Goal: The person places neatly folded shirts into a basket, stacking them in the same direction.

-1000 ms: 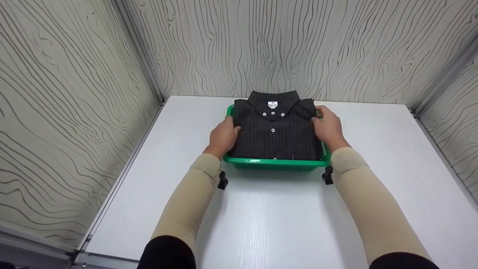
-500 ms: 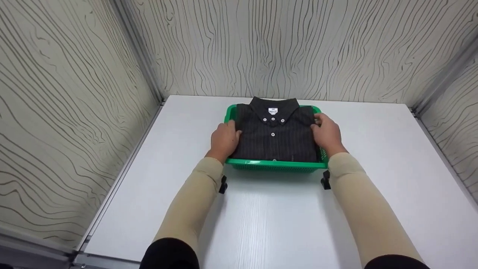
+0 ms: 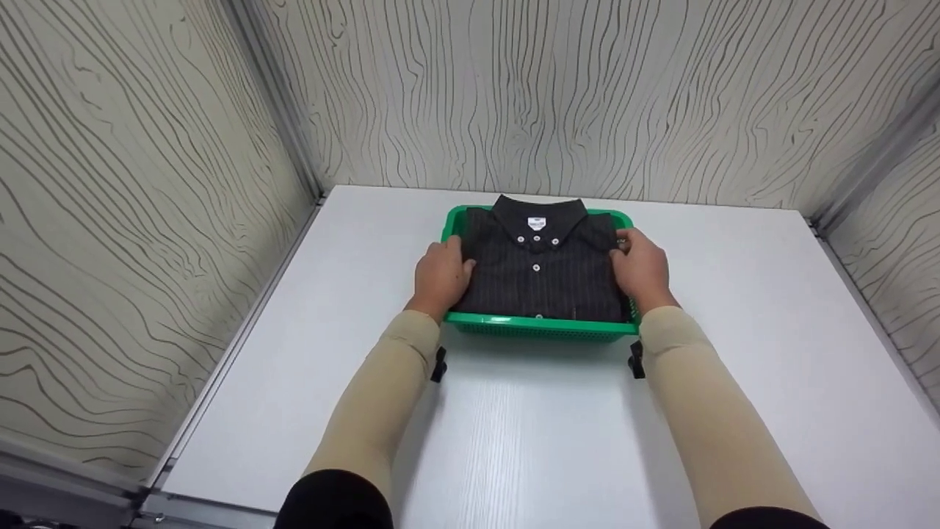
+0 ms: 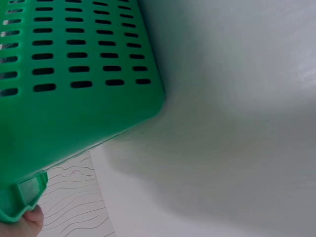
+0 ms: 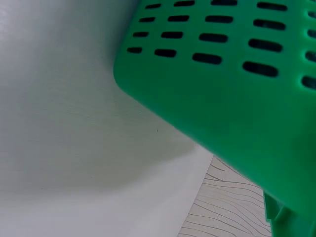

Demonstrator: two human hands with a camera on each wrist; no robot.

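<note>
In the head view a folded dark striped shirt (image 3: 543, 283) lies in a green plastic basket (image 3: 529, 323), with its collar pointing to the far side. White buttons and a white neck label show. My left hand (image 3: 440, 275) grips the basket's left side, thumb inside by the shirt. On the right side my right hand (image 3: 642, 268) holds the rim, its thumb close to the shirt's edge. A fingertip (image 4: 33, 216) shows under the basket's green handle (image 4: 29, 190) in the left wrist view. The right wrist view shows the slotted basket wall (image 5: 212, 94) but not the hand.
The basket is over the back half of a white table (image 3: 485, 441). Wood-grain patterned panels (image 3: 470, 95) stand behind it and to both sides, with metal posts (image 3: 272, 95) at the corners. Small black mounts (image 3: 439, 365) sit beneath the wrists.
The basket with the shirt has come slightly lower and nearer, mostly at its far end, so the back rim now shows. Both hands have moved along with it and keep their hold.
</note>
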